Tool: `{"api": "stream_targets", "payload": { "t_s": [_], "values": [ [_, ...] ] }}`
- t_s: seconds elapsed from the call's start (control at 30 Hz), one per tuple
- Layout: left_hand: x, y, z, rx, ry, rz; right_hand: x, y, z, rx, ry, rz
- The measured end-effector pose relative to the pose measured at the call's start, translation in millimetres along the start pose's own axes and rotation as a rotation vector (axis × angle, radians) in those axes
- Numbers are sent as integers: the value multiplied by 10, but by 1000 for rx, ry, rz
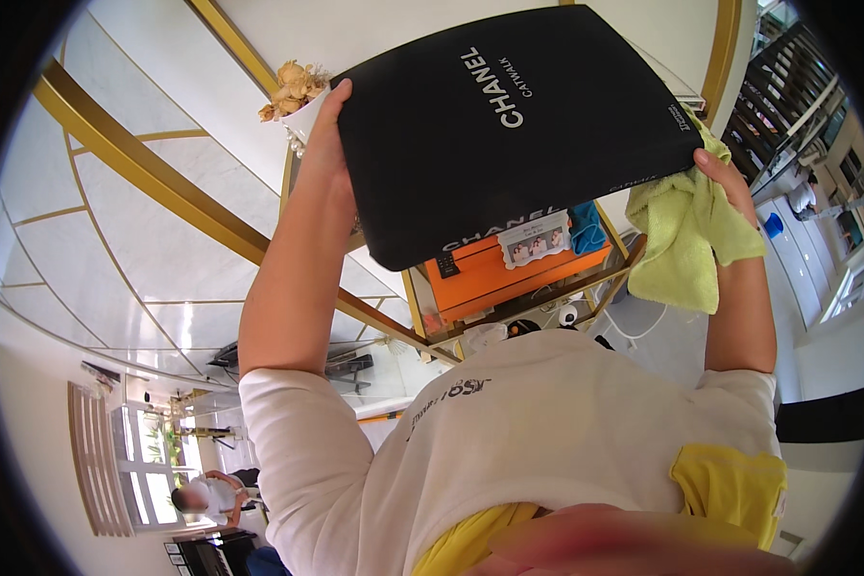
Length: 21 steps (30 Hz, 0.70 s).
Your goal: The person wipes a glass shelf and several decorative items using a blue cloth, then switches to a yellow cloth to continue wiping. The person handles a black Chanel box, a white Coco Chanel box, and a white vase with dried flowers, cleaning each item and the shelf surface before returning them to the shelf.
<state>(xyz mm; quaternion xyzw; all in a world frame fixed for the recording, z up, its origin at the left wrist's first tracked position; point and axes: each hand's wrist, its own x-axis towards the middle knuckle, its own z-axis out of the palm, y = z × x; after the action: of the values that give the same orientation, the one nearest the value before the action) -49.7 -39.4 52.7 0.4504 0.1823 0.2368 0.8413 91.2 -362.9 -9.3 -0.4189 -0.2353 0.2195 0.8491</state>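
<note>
A large black hardcover book (422,144) with white lettering on its cover and spine is held up in front of me, tilted. My left hand (332,134) grips its left edge, the thumb lying along the cover's side. At the right end, my right hand (725,180) is closed on the book's corner and on a light green cloth (677,245). The cloth hangs down in folds below that hand and is also bunched behind the corner. Both hands' remaining fingers are mostly hidden behind the book and cloth.
Below the book, a gold-framed shelf (442,338) bears an orange box (480,288); a black remote (447,264), a scalloped photo card (536,242) and a blue item (587,228) are on it. Dried flowers (296,88) stand beside my left hand. Another person (223,494) is far off, lower left.
</note>
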Motion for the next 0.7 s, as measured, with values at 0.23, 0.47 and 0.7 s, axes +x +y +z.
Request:
{"api": "stream_targets", "payload": {
  "t_s": [0.23,0.47,0.7],
  "values": [
    [296,-88,-62,46,105,-99,399,194,-258,-110,-29,55],
    [502,-75,-123,118,111,-10,482,218,-257,-178,32,23],
    [691,-10,-136,228,145,-5,438,208,-153,-176,35,25]
  ]
}}
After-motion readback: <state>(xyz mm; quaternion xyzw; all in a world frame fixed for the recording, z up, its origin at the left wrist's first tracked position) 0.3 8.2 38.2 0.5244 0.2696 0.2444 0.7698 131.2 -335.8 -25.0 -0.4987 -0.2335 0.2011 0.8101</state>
